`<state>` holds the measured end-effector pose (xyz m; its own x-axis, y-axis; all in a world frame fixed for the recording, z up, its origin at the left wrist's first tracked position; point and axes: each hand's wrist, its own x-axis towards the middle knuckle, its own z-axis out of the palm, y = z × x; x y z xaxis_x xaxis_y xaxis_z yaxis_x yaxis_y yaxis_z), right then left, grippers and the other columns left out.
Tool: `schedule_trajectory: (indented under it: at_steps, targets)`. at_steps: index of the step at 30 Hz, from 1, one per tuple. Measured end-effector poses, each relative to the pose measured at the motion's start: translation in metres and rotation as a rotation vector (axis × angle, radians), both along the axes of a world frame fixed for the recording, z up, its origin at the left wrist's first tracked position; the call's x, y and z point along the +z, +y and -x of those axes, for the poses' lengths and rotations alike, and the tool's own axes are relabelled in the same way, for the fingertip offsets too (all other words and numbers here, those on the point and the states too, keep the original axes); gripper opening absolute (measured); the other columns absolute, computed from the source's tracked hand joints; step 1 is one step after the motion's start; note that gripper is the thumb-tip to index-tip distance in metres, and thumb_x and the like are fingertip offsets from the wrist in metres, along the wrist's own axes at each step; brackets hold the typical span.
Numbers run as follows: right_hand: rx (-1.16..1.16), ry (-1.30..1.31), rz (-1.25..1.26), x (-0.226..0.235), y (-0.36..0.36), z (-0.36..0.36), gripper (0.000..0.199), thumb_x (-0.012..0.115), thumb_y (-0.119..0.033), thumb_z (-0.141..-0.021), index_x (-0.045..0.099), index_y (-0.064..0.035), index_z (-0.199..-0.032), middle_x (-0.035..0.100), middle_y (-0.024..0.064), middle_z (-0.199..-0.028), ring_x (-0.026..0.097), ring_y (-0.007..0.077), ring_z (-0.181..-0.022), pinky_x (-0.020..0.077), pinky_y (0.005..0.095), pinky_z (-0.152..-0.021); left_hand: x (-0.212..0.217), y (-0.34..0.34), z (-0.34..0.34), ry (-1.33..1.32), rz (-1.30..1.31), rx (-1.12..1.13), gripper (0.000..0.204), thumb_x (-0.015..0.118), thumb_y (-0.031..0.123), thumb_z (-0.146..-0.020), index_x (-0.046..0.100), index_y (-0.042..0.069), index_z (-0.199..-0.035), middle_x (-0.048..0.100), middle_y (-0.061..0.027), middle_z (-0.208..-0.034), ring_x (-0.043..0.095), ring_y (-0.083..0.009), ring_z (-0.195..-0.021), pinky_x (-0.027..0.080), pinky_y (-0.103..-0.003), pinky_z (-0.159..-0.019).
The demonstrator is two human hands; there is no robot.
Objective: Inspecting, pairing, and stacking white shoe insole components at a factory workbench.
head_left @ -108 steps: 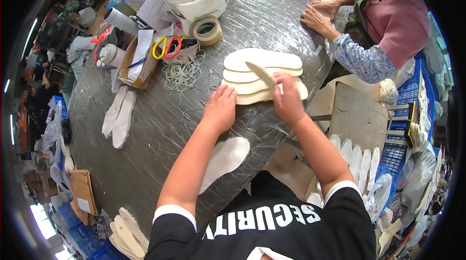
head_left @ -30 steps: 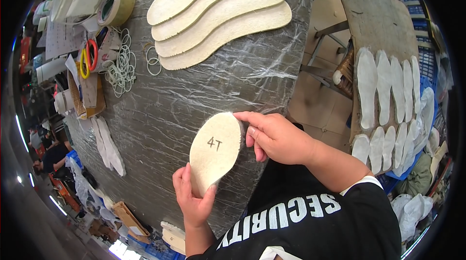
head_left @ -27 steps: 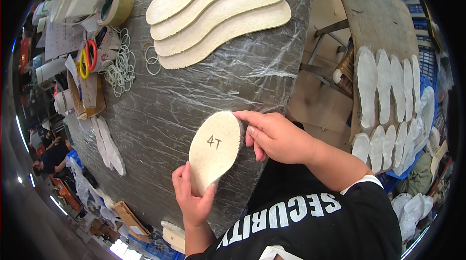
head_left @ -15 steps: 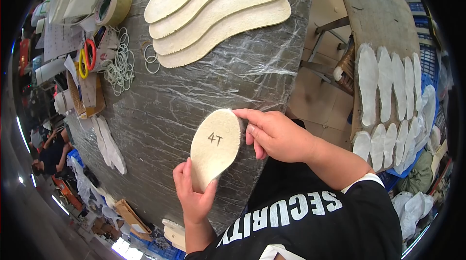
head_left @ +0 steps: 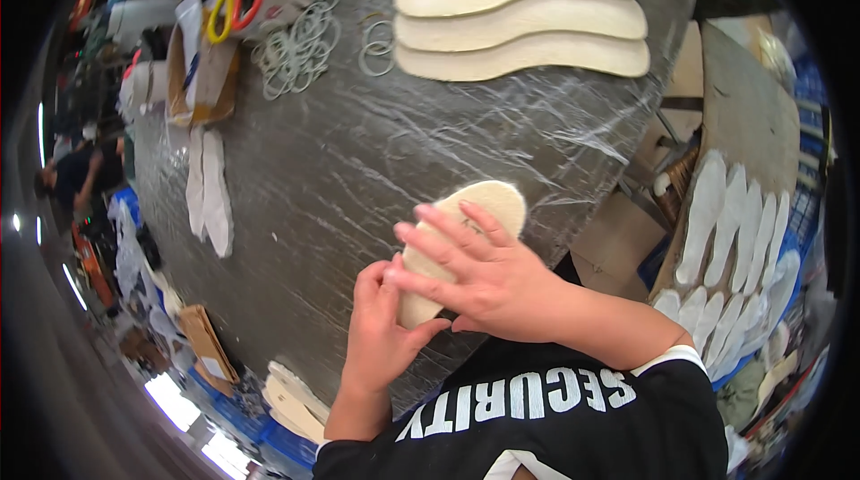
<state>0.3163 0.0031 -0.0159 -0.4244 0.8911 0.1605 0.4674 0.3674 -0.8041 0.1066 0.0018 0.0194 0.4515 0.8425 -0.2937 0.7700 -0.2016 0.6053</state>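
Note:
A cream felt insole (head_left: 500, 201) with a dark handwritten mark is held above the plastic-covered table (head_left: 305, 175). My left hand (head_left: 376, 328) grips its lower end, with the thumb on the near side. Across the insole's upper face lies my right hand (head_left: 502, 287), its fingers spread and slightly blurred, covering much of the mark. At the far side of the table, several matching insoles (head_left: 524, 62) lie overlapped in a fanned row, toes and heels lined up.
Pale rubber bands (head_left: 300, 46) lie at the far left, near scissors (head_left: 236, 7) with red and yellow handles and a small cardboard box (head_left: 206, 90). Two white insole-shaped pieces (head_left: 210, 193) rest at the left. A side board (head_left: 748, 86) at right carries several white pieces.
My right hand has moved from the insole's edge to lie flat across its face. The view has shifted, so the far insoles appear further right.

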Motion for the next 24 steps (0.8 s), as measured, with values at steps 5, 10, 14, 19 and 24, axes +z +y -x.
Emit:
schedule_trajectory:
  at_steps: [5, 10, 14, 19, 24]
  targets:
    - [0.278, -0.198, 0.013, -0.003, 0.017, 0.024, 0.1, 0.086, -0.026, -0.051, 0.042, -0.024, -0.142, 0.053, 0.0047, -0.124, 0.049, 0.0223, -0.123, 0.0159, 0.0599, -0.113, 0.013, -0.004, 0.031, -0.114, 0.032, 0.125, 0.083, 0.084, 0.004, -0.06, 0.044, -0.002, -0.133, 0.048, -0.0175, -0.124, 0.055, -0.0292, -0.111, 0.049, -0.038, -0.091]
    - [0.344, -0.294, 0.049, 0.014, 0.024, 0.026, 0.093, 0.084, -0.025, -0.054, 0.046, -0.0191, -0.138, 0.054, 0.0048, -0.116, 0.049, 0.0245, -0.118, 0.0171, 0.0597, -0.113, 0.012, -0.03, 0.075, -0.559, 0.57, 0.645, 0.044, 0.064, -0.006, -0.08, 0.049, -0.003, -0.122, 0.058, -0.0101, -0.111, 0.061, -0.0158, -0.1, 0.051, -0.029, -0.085]
    - [0.332, -0.096, 0.062, 0.023, 0.031, 0.058, 0.068, 0.082, -0.023, -0.062, 0.056, -0.0132, -0.125, 0.057, 0.0073, -0.105, 0.055, 0.0267, -0.106, 0.0237, 0.0569, -0.109, 0.014, -0.04, 0.072, -0.713, 0.549, 0.658, 0.028, 0.063, -0.003, -0.086, 0.055, -0.002, -0.112, 0.064, -0.0056, -0.099, 0.062, -0.0102, -0.091, 0.05, -0.025, -0.08]
    - [0.408, -0.057, 0.204, 0.032, 0.04, 0.08, 0.02, 0.074, -0.009, -0.069, 0.062, -0.0083, -0.085, 0.057, 0.0037, -0.078, 0.056, 0.0247, -0.078, 0.0318, 0.0476, -0.098, -0.007, -0.046, 0.092, -0.587, 0.272, 0.919, 0.02, 0.05, 0.003, -0.095, 0.062, -0.004, -0.109, 0.067, -0.0124, -0.1, 0.068, -0.0161, -0.084, 0.055, -0.026, -0.068]
    - [0.362, -0.051, 0.247, 0.028, 0.036, 0.077, 0.014, 0.071, -0.017, -0.076, 0.061, -0.0088, -0.082, 0.058, 0.0021, -0.075, 0.053, 0.0233, -0.077, 0.0303, 0.0428, -0.093, -0.028, -0.055, 0.093, -0.645, 0.743, 1.011, 0.021, 0.054, 0.011, -0.094, 0.065, -0.004, -0.104, 0.067, -0.0087, -0.084, 0.065, -0.0132, -0.064, 0.049, -0.024, -0.052]
